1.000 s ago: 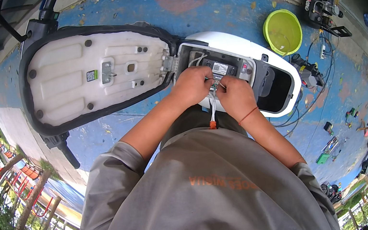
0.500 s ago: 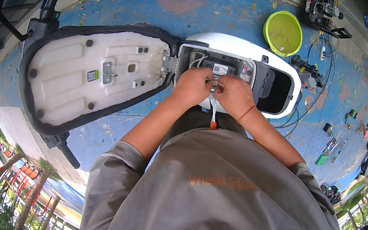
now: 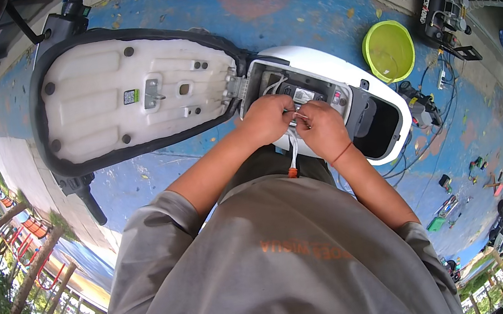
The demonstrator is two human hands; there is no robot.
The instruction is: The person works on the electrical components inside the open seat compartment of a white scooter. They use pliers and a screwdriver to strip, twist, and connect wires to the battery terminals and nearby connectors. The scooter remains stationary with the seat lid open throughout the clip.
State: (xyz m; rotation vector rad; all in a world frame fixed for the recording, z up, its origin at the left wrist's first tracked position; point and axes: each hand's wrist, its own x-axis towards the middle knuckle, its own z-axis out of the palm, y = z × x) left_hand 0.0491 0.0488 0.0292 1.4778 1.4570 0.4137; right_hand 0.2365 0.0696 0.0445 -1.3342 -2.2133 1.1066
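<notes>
My left hand (image 3: 266, 120) and my right hand (image 3: 325, 131) meet over the open under-seat bay of a white scooter (image 3: 309, 57). Both sets of fingertips are pinched on a thin, light-coloured wire (image 3: 299, 114), whose ends the fingers hide. White cables (image 3: 293, 144) hang below the hands toward my body and end in an orange connector (image 3: 292, 172). Behind the hands, a dark unit with a pale label (image 3: 303, 95) sits in the bay, next to more grey-white cables (image 3: 274, 83). The seat (image 3: 103, 125) is flipped over to the left, its pale underside showing.
Right of the bay, the scooter's tail has a dark, open compartment (image 3: 384, 125). A yellow-green basin (image 3: 407, 47) stands on the blue floor beyond. An air compressor (image 3: 443, 12), black hoses (image 3: 449, 104) and scattered tools (image 3: 447, 205) lie farther right.
The fingers have shifted slightly, and more of the thin wire shows between them. The whole view has moved a little; both hands stay over the bay.
</notes>
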